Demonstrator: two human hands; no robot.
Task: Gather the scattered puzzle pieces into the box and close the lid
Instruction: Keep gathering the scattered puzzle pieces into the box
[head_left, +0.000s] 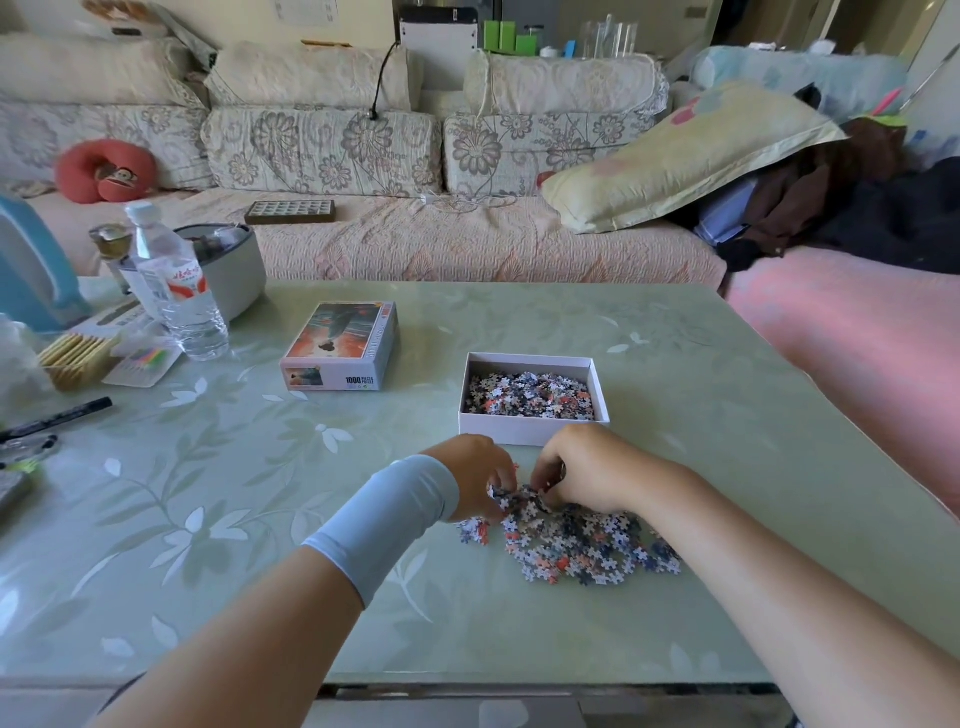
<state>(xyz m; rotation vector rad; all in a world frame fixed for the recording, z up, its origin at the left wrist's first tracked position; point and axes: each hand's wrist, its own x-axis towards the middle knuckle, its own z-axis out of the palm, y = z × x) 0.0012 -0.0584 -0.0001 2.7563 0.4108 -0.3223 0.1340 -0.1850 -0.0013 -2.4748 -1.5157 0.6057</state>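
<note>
Bearing surface: pale green leaf-patterned glass tabletop (519, 634); the work sits right of centre, toward its near edge.
Lid: printed cardboard lid with an orange picture (340, 345), toward the far left and well apart from the box, probably so the opening stays free.
Box: open white cardboard box base (524, 434), part filled, just beyond the hands for short transfers.
Heap: small red, white and blue puzzle pieces (582, 545), between box and near edge.
Left: left hand (475, 480), fingers curled into the heap's far side, clutching pieces.
Right: right hand (582, 470), likewise curled on pieces, facing its partner to scoop one clump.
</note>
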